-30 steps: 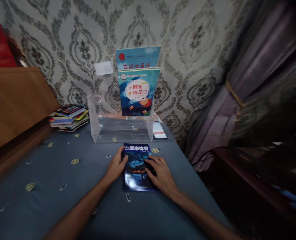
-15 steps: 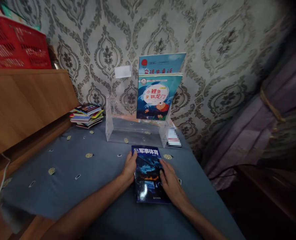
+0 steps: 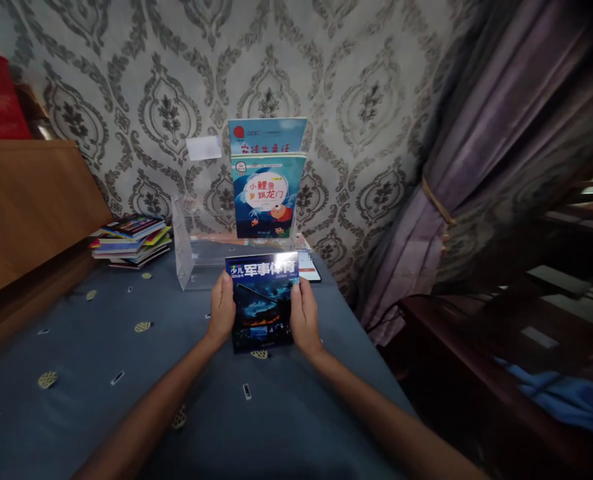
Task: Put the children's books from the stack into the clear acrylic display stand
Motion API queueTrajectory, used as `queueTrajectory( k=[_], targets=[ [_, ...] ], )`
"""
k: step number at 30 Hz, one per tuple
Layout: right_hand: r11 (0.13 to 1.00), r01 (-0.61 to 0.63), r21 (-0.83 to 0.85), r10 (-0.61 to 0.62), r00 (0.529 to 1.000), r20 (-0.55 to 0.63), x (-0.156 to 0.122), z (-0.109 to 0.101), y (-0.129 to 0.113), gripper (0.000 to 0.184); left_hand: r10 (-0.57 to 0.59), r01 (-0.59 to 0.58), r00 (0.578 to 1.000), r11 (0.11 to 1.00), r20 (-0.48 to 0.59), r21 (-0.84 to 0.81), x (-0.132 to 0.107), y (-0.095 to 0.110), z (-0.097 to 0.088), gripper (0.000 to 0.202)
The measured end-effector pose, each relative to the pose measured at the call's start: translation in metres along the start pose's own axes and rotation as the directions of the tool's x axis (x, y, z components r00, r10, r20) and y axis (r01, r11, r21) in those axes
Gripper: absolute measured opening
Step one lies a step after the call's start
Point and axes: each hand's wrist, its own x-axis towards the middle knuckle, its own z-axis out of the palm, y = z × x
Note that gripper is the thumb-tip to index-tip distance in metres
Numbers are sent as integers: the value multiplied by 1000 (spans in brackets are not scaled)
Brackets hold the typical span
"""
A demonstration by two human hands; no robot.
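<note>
A dark blue magazine (image 3: pixel 262 303) with white characters across its top is lifted off the blue tablecloth (image 3: pixel 101 347) and tilted up toward me. My left hand (image 3: pixel 221 310) grips its left edge and my right hand (image 3: pixel 303 317) grips its right edge, fingers wrapped behind. Just beyond it stands a clear acrylic book stand (image 3: pixel 196 257) against the wall. Two light blue children's books (image 3: pixel 267 193) stand upright in the stand's right half, one behind the other.
A stack of colourful books (image 3: pixel 129 240) lies at the back left beside a wooden cabinet (image 3: pixel 26 207). A phone (image 3: pixel 309 267) lies right of the stand. Purple curtain (image 3: pixel 456 200) and a dark side table (image 3: pixel 476 360) are at the right, past the table edge.
The magazine lay flat on the cloth under both hands; now both hands hold it by its side edges, raised and tilted up in front of the stand.
</note>
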Motion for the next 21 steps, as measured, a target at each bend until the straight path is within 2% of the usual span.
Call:
queueTrajectory(
  k=[2,5,11,16,19,21],
  targets=[
    [997,47,55,-48,999,20,-7,-3,-6,36,60,-61,997,998,58,26,-4,2,-6,68],
    [994,63,87,-71,994,88,-21,-8,-3,31,47,-53,992,997,120,48,-13,0,-16,66],
    [993,114,-14,-110,981,160,-25,-24,0,26,51,-99,948,986,315,137,-19,5,-37,59],
    [981,154,-122,-123,966,227,-18,-39,-9,23,-47,-162,877,909,479,384,-13,18,-57,49],
    [981,136,-138,-100,965,242,-14,-40,-10,23,-119,-121,833,914,540,388,-10,22,-60,47],
    [985,105,-137,-69,966,250,-10,-39,-9,24,-161,-53,825,932,542,359,-8,21,-57,50]
  ],
)
